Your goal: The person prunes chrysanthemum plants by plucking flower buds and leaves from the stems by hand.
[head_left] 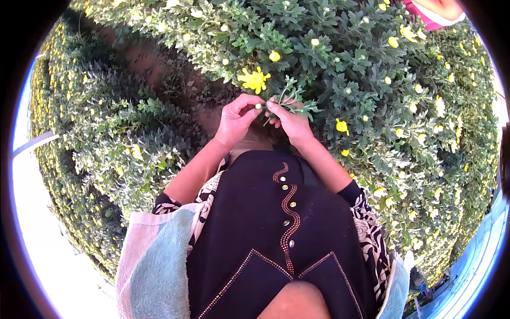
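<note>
**Leafy Stem (306, 108) Held Between Two Hands, Among Flowering Plants (340, 69)**

The left hand (235, 118) and the right hand (291, 121) meet in front of the person's body, their fingertips very near to each other. The grip of the left hand is closed to a pinch: thumb and forefinger come together at a small pale bud (258, 106). The grip of the right hand is also closed, and it has hold of the leafy stem. The leaves of this stem stand out above the fingers and beyond the hand, to its right side.

Just above the left fingertips there is an open yellow flower (254, 81). Green plants with yellow blooms and pale buds surround the person, and a strip of brown soil (142, 64) shows at the upper left. The person wears a dark garment (244, 207), and a towel (159, 266) hangs at the left side. At the upper right, a part of another person in a pink garment (427, 20) is visible.
</note>
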Tool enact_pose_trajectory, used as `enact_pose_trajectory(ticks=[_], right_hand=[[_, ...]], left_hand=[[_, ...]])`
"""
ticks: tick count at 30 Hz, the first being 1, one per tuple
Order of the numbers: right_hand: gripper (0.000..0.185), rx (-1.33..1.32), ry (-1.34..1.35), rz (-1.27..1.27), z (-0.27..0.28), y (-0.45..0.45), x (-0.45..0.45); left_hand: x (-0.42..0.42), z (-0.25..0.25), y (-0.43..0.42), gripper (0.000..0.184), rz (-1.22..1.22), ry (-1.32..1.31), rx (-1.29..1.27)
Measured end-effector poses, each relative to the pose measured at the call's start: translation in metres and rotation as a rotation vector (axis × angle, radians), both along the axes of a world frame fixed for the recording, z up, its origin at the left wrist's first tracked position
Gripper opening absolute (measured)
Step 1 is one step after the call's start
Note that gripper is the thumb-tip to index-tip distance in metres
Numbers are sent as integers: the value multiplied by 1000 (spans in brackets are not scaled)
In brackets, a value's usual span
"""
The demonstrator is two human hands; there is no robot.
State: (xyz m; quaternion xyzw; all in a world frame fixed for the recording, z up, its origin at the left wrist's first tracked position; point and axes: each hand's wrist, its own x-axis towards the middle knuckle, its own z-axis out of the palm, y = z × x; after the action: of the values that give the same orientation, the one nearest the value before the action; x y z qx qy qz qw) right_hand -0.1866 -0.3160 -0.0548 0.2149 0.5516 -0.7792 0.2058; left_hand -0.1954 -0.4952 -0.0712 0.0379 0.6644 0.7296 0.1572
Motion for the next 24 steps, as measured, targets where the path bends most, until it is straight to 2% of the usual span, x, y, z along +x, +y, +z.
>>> enact_pose_trajectory(ticks=[5, 8, 9, 11, 13, 15, 17, 19, 21, 23, 24], right_hand=[[23, 118, -260, -173, -12, -16, -16], [21, 427, -408, -347, -19, -28, -18], [21, 428, -422, -385, -20, -30, -12], [21, 788, -159, -325, -23, -27, 6], [19, 763, -198, -369, 14, -32, 28], [20, 863, 16, -209, 41, -32, 59], [20, 857, -127, -260, 64, -43, 86], [18, 870, -223, -281, 43, -49, 138], [21, 873, -305, -303, 37, -55, 171], [42, 1273, -549, 280, 40, -53, 185], [58, 1222, -675, 389, 42, -49, 186]], left_hand=[[-32, 7, -15, 13, -206, -129, 39], [-50, -11, -23, 15, -357, -5, 62], [-57, -9, -27, 15, -396, -12, 71], [-73, -1, -30, 15, -571, -75, 16], [-86, 4, -36, 15, -672, -68, -13], [-100, 8, -38, 16, -679, -166, 49], [-113, 15, -38, 15, -713, -149, 81], [-127, 25, -42, 15, -817, -176, -41], [-135, 32, -41, 14, -875, -125, -58], [-141, 45, -33, 13, -857, -51, 15], [-144, 57, -28, 12, -857, -87, 43]])
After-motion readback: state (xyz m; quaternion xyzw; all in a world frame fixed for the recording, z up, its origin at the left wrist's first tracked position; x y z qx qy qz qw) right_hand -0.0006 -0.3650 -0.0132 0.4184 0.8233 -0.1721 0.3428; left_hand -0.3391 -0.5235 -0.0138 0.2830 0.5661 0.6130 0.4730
